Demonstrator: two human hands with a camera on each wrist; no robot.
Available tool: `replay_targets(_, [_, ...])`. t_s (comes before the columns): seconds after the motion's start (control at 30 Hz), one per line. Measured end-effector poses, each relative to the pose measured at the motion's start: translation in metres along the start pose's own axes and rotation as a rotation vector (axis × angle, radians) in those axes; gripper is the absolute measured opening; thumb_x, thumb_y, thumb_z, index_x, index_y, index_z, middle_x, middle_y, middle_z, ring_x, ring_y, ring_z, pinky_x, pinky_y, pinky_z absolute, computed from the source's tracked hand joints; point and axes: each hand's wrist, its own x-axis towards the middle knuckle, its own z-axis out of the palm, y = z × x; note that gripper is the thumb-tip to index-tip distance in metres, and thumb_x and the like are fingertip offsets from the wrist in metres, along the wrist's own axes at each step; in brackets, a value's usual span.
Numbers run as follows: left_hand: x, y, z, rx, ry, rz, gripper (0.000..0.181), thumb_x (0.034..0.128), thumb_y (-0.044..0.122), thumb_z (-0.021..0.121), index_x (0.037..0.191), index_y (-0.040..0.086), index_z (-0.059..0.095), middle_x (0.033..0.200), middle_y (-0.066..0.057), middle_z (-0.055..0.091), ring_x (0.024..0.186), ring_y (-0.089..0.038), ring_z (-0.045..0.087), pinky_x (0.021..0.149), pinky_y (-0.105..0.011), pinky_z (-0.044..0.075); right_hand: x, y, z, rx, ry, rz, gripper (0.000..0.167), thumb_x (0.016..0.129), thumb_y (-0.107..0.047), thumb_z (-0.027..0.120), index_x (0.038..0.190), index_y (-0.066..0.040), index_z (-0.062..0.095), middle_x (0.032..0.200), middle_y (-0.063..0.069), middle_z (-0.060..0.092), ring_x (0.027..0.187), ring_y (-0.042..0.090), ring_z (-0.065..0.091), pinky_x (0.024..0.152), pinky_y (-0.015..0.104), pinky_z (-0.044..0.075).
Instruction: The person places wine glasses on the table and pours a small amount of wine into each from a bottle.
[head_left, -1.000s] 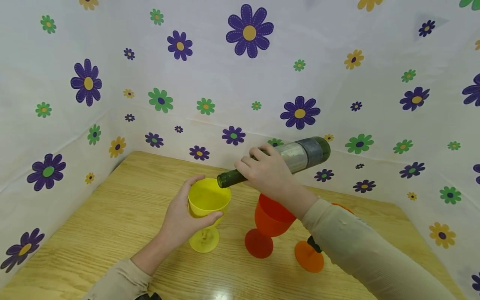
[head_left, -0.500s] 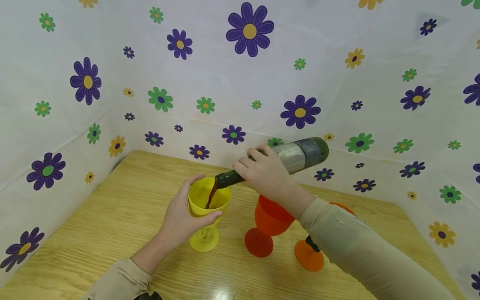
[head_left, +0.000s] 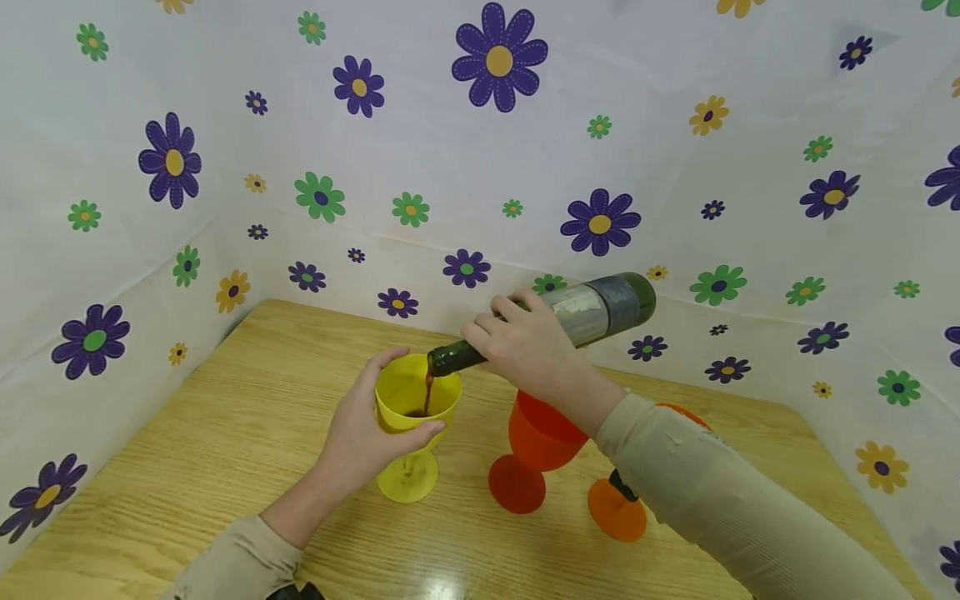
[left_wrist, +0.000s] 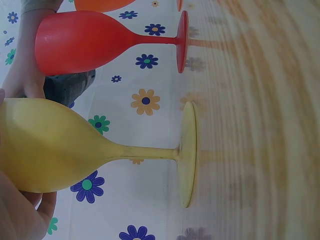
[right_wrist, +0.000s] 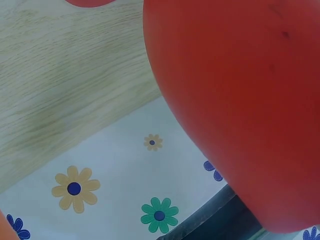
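Observation:
My left hand [head_left: 367,433] curls round the bowl of a yellow goblet [head_left: 414,385], thumb in front and fingers behind; the goblet stands upright on the table. In my right hand [head_left: 528,346] is a green glass wine bottle [head_left: 592,310] with a worn label, gripped near its neck and tilted down to the left. Its mouth is over the goblet's rim. A thin stream of dark red liquid [head_left: 428,393] runs from it, and some dark liquid lies inside. The left wrist view shows the yellow goblet [left_wrist: 55,145] sideways, its foot on the wood.
A red goblet [head_left: 546,433] stands beneath my right wrist. Farther right is an orange goblet [head_left: 618,510], mostly hidden by the sleeve. The wooden table [head_left: 247,392] meets a white flowered cloth [head_left: 420,167] at the back and sides.
One second ago no liquid was leaving the bottle. Its mouth has since shifted slightly left, a red stream has appeared, and dark liquid shows in the goblet. My left hand stays put.

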Motion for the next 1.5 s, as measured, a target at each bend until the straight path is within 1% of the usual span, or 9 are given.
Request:
replay_targets(0.3, [0.0004, -0.0007, 0.0002, 0.017, 0.011, 0.011, 0.086, 0.0717, 0.032, 0.085, 0.141, 0.019, 0.036, 0.124, -0.005, 0.055, 0.106, -0.022, 0.056, 0.087, -0.046, 0.049, 0.0001, 0.0008, 0.0009, 0.007, -0.018, 0.003, 0.037, 0.077, -0.038, 0.079, 0.099, -0.015, 0.06, 0.096, 0.0, 0.07, 0.093, 0.025, 0.058, 0.086, 0.042, 0.044])
replay_targets(0.67, [0.0004, -0.0008, 0.0003, -0.003, 0.006, 0.019, 0.085, 0.0725, 0.033, 0.084, 0.141, 0.019, 0.036, 0.123, -0.004, 0.056, 0.108, -0.022, 0.055, 0.088, -0.046, 0.048, -0.0015, 0.0034, 0.0012, 0.008, -0.052, 0.005, 0.036, 0.077, -0.035, 0.08, 0.099, -0.015, 0.06, 0.096, 0.0, 0.069, 0.093, 0.025, 0.057, 0.085, 0.042, 0.042])
replay_targets(0.97, [0.0002, -0.0008, 0.0007, -0.009, 0.007, 0.016, 0.085, 0.0721, 0.032, 0.084, 0.141, 0.02, 0.036, 0.124, -0.004, 0.056, 0.109, -0.022, 0.055, 0.09, -0.048, 0.047, -0.0026, 0.0048, 0.001, 0.008, -0.059, 0.006, 0.037, 0.076, -0.035, 0.08, 0.1, -0.015, 0.06, 0.095, -0.001, 0.07, 0.091, 0.024, 0.057, 0.084, 0.041, 0.042])
replay_targets(1.23, [0.0003, -0.0002, 0.0001, -0.017, 0.006, 0.019, 0.085, 0.0722, 0.033, 0.084, 0.141, 0.019, 0.037, 0.124, -0.004, 0.056, 0.11, -0.022, 0.054, 0.09, -0.047, 0.047, -0.0034, 0.0052, 0.0002, 0.003, -0.073, 0.007, 0.035, 0.078, -0.036, 0.079, 0.099, -0.015, 0.06, 0.095, 0.0, 0.069, 0.091, 0.024, 0.056, 0.084, 0.041, 0.043])
replay_targets(1.5, [0.0004, -0.0005, 0.0, -0.017, 0.005, 0.018, 0.085, 0.0719, 0.033, 0.085, 0.141, 0.019, 0.037, 0.123, -0.003, 0.056, 0.11, -0.021, 0.054, 0.09, -0.047, 0.045, -0.0049, 0.0051, 0.0022, -0.002, -0.066, 0.006, 0.035, 0.077, -0.036, 0.079, 0.098, -0.015, 0.06, 0.094, -0.001, 0.07, 0.09, 0.024, 0.057, 0.082, 0.041, 0.044])
